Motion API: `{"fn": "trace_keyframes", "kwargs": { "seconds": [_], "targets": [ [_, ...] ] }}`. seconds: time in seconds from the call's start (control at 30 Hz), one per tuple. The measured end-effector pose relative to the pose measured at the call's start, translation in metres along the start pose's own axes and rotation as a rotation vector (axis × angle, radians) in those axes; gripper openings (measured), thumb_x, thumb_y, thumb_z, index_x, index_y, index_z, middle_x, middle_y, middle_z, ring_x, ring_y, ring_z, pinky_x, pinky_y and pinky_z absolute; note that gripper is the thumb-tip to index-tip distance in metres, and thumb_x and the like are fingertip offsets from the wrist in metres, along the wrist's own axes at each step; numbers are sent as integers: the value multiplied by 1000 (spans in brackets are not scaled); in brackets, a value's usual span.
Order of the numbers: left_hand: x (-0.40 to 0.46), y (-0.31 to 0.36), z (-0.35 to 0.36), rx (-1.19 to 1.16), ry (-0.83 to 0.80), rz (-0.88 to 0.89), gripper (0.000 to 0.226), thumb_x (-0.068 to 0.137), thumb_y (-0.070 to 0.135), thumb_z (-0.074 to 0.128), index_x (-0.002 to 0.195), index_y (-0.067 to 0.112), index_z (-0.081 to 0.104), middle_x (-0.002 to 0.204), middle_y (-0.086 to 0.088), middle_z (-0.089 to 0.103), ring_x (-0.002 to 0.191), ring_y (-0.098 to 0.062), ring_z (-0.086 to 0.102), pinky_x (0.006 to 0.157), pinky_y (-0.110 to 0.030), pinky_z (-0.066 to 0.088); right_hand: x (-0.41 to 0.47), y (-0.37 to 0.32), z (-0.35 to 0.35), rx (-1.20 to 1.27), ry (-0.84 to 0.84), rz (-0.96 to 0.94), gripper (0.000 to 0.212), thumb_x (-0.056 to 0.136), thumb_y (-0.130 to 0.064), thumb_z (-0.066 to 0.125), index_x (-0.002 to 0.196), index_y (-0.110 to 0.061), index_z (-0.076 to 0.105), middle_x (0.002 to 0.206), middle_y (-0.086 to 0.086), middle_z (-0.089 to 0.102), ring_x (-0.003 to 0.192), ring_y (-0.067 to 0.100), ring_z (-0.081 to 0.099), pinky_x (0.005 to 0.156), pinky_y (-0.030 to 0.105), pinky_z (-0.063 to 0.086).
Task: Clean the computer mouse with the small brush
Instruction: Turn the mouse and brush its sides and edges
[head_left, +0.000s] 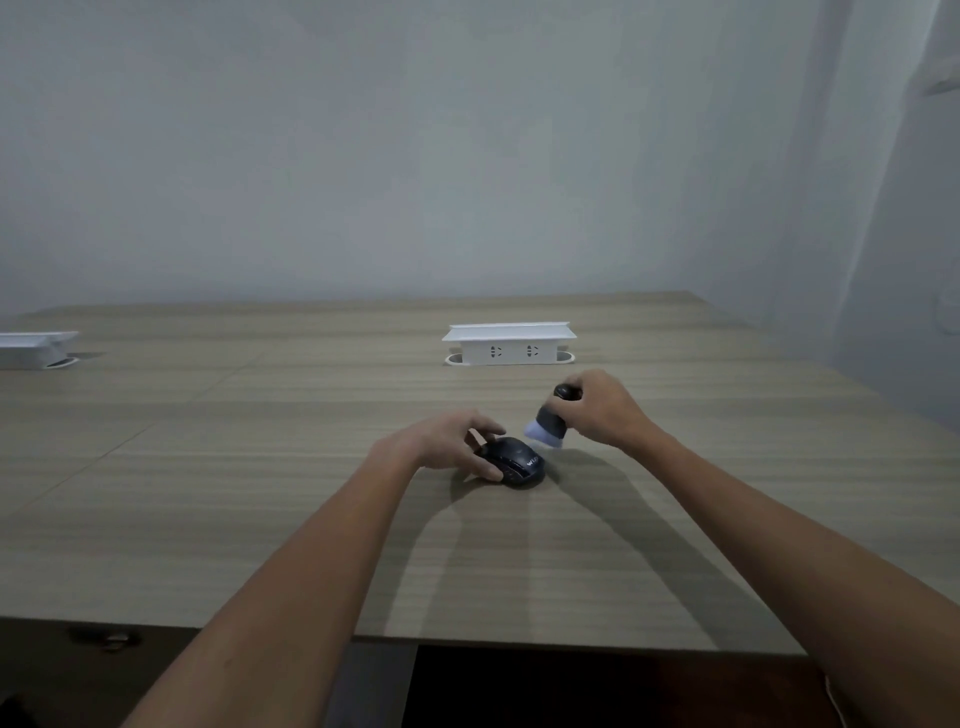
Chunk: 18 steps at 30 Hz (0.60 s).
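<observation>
A black computer mouse (517, 461) lies on the wooden table (260, 467), a little right of centre. My left hand (447, 446) grips its left side, thumb at the near edge and fingers at the far edge. My right hand (597, 408) holds a small brush (549, 420) with a dark handle and pale bristles. The brush is tilted, its bristles pointing down-left. The bristle tips hang just above and to the right of the mouse, apart from it by a small gap.
A white socket box (509, 344) stands on the table behind the hands. Another white box (34, 348) sits at the far left edge. A pale wall rises behind the table. The table's front edge runs below my forearms.
</observation>
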<state>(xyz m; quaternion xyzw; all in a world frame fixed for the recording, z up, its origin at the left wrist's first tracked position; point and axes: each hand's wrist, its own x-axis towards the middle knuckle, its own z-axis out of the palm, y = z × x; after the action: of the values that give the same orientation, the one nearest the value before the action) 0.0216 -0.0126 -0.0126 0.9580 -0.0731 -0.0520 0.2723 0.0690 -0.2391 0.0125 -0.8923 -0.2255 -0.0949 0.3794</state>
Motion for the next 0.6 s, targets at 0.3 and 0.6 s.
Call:
{"fn": "trace_keyframes", "kwargs": {
  "seconds": [0.3, 0.6],
  "targets": [
    [4, 3, 1, 95, -2, 6, 73, 66, 45, 87, 132, 24, 61, 123, 4, 54, 110, -15, 62, 101, -36, 50, 1, -12, 1, -51, -44, -92, 15, 72, -14, 65, 59, -6, 67, 55, 3, 61, 51, 14, 51, 48, 25, 39],
    [2, 4, 5, 63, 22, -12, 65, 64, 45, 88, 121, 23, 67, 114, 13, 66, 104, -9, 64, 93, -30, 50, 2, -6, -1, -93, -33, -130, 19, 79, -15, 63, 65, -2, 64, 63, 13, 65, 54, 15, 50, 50, 27, 38]
  ]
}}
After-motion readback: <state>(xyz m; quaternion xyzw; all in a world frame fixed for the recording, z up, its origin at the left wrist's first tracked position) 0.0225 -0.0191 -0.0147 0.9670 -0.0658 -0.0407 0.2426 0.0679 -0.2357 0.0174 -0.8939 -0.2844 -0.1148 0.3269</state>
